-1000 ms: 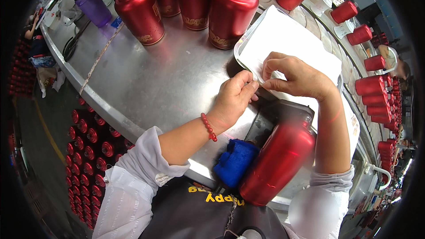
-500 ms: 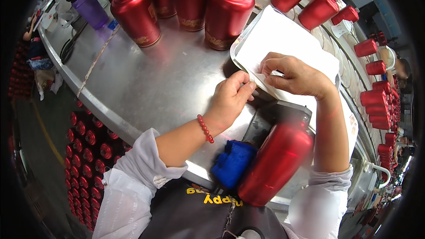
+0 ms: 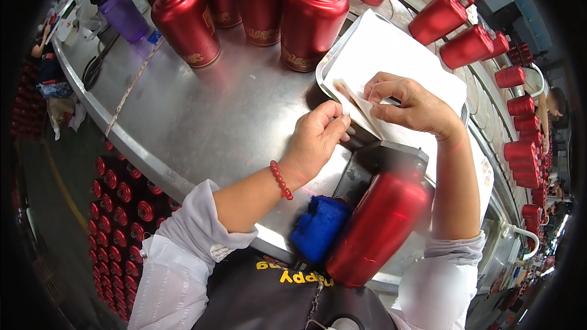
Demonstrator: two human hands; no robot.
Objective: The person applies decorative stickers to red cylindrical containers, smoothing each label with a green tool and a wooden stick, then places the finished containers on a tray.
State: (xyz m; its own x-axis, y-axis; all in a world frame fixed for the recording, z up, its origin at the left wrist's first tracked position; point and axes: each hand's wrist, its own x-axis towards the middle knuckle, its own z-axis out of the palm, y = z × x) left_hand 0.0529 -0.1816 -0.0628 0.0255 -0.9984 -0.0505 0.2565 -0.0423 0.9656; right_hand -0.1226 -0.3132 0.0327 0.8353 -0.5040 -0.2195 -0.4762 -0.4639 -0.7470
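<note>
A stack of white paper sheets (image 3: 391,43) lies in a shallow metal tray (image 3: 320,73). My right hand (image 3: 416,104) is over the stack, its fingers pinching a thin, whitish paper slip (image 3: 356,101) that stands lifted and curled off the sheets. At the tray's near left edge, my left hand (image 3: 315,137) has thumb and forefinger closed beside the slip's lower end; what they grip, if anything, is hidden. Close to me, a red bottle (image 3: 382,226) lies tilted, its neck end against a black stand (image 3: 391,154). A blue cloth (image 3: 319,229) sits left of this bottle.
Several red bottles (image 3: 315,18) stand upright at the back of the metal table (image 3: 202,122). A purple drinking bottle (image 3: 122,12) is at the far left. On the right, a curved conveyor carries red bottles (image 3: 437,17). More bottles (image 3: 119,220) fill the floor area at left.
The slip between my right fingers has been peeled up and now stands curled from the stack. Bottles on the conveyor have shifted along it. My left hand has barely moved.
</note>
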